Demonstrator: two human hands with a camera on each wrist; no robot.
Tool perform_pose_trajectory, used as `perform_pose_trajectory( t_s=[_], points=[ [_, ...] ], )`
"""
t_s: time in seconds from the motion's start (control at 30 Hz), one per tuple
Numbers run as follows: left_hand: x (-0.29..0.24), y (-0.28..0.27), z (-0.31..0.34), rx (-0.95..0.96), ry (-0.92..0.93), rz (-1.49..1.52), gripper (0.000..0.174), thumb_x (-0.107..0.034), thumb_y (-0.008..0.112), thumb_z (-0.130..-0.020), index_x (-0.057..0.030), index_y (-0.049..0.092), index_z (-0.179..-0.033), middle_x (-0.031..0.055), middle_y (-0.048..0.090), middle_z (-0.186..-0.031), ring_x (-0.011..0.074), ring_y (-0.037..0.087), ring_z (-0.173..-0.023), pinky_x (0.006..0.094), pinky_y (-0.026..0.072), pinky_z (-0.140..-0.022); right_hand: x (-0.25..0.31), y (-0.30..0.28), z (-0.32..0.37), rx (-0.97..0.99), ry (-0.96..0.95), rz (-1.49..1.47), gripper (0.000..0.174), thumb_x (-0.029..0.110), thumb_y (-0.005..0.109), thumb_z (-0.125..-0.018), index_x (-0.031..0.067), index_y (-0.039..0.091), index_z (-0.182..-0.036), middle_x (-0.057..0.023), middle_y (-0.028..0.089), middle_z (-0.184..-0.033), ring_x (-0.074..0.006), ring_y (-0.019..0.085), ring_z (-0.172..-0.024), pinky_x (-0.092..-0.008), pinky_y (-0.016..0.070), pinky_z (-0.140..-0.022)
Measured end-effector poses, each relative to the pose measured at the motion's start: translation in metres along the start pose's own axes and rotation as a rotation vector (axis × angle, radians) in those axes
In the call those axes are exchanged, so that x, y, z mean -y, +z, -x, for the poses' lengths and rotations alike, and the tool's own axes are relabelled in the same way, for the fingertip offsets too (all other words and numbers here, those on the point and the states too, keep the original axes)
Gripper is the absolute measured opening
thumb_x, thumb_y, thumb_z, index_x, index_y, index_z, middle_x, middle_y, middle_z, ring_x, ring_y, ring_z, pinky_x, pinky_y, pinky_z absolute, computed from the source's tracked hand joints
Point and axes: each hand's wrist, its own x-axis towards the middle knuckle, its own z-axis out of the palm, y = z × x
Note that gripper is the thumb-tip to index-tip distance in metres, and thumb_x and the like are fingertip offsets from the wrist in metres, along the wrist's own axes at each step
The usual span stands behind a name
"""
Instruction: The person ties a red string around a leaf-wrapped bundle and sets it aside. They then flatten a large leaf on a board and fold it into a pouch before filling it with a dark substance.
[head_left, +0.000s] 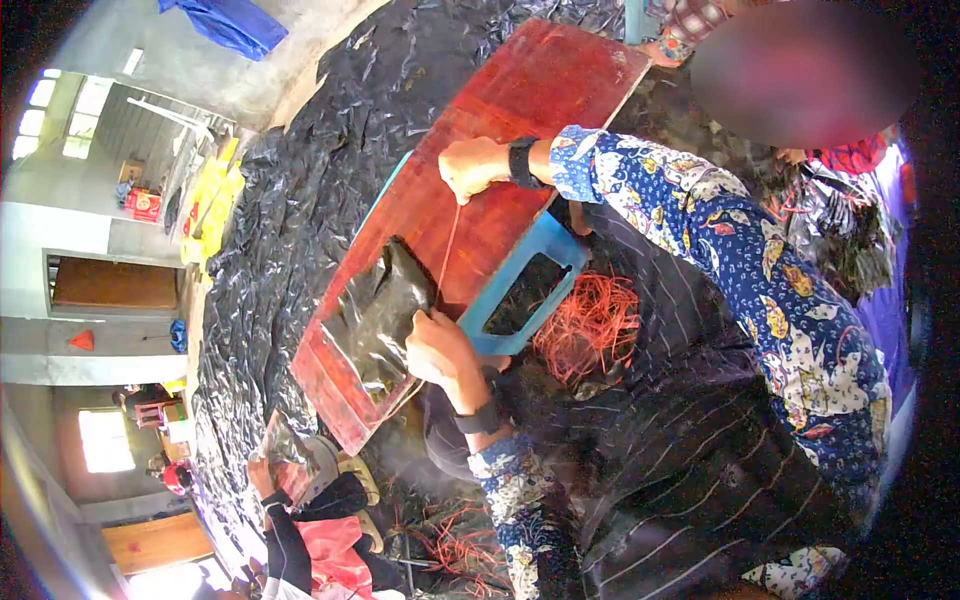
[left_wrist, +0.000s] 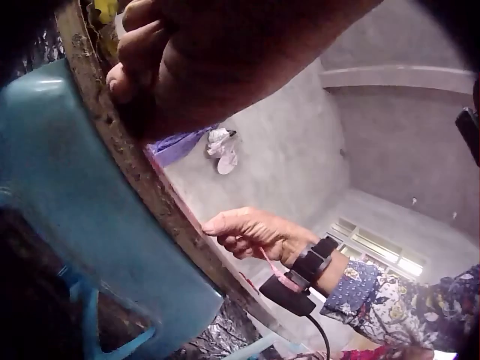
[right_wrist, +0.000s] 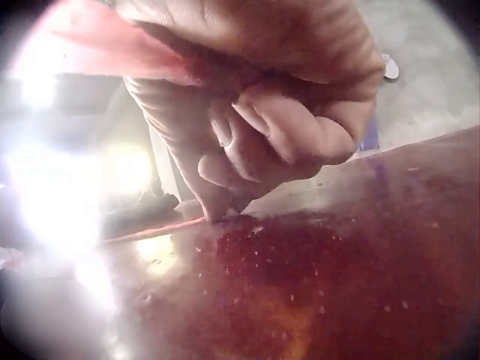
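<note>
In the head view my right hand (head_left: 475, 170) is a fist over a red-brown wooden board (head_left: 520, 110), gripping a thin pink string (head_left: 452, 240). The string runs straight down the picture to my left hand (head_left: 443, 352), whose curled fingers pinch it near the board's edge. A shiny black plastic bag (head_left: 385, 315) lies on the board right beside the left hand, its near corner at the fingers. The right wrist view shows the right fingers (right_wrist: 255, 139) folded tightly, close over the board. What lies inside the left fingers is hidden.
A blue plastic stool (head_left: 545, 250) stands under the board. Next to it lies a heap of red string (head_left: 590, 325). Black plastic sheeting (head_left: 270, 240) covers the floor. One person sits at upper right, and another person's hand (head_left: 262, 475) is at lower left.
</note>
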Motion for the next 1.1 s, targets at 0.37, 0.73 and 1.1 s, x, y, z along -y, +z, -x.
perform_pose_trajectory(
  t_s=[0.37, 0.73, 1.1],
  points=[
    [0.027, -0.005, 0.016, 0.046, -0.304, 1.241, 0.028, -0.019, 0.059, -0.091, -0.0022, 0.058, -0.069, -0.0008, 0.045, -0.056, 0.0065, 0.041, -0.047, 0.0254, 0.0299, -0.042, -0.001, 0.005, -0.016, 0.151, -0.009, 0.028, 0.019, 0.02, 0.078, -0.06, 0.0061, 0.069, -0.071, -0.0118, 0.068, -0.074, -0.0282, 0.066, -0.075, -0.0435, 0.0497, -0.058],
    [0.032, -0.015, 0.015, 0.0, -0.139, 1.263, 0.027, -0.017, 0.056, -0.094, -0.0037, 0.053, -0.07, -0.0026, 0.041, -0.054, 0.0042, 0.037, -0.047, 0.0233, 0.027, -0.042, 0.053, 0.041, -0.118, 0.183, -0.255, 0.129, 0.02, 0.022, 0.077, -0.054, 0.0078, 0.068, -0.065, -0.0099, 0.067, -0.068, -0.028, 0.065, -0.069, -0.0445, 0.048, -0.057],
    [0.014, -0.009, 0.041, 0.033, 0.344, 0.491, 0.024, -0.016, 0.065, -0.086, -0.0022, 0.067, -0.105, 0.0183, 0.068, -0.083, 0.0334, 0.066, -0.067, 0.0393, 0.0508, -0.058, 0.12, 0.052, -0.144, 0.266, -0.81, 0.213, 0.014, 0.02, 0.077, -0.058, 0.01, 0.07, -0.065, -0.0065, 0.067, -0.066, -0.0234, 0.064, -0.064, -0.0377, 0.0486, -0.057]
  ],
)
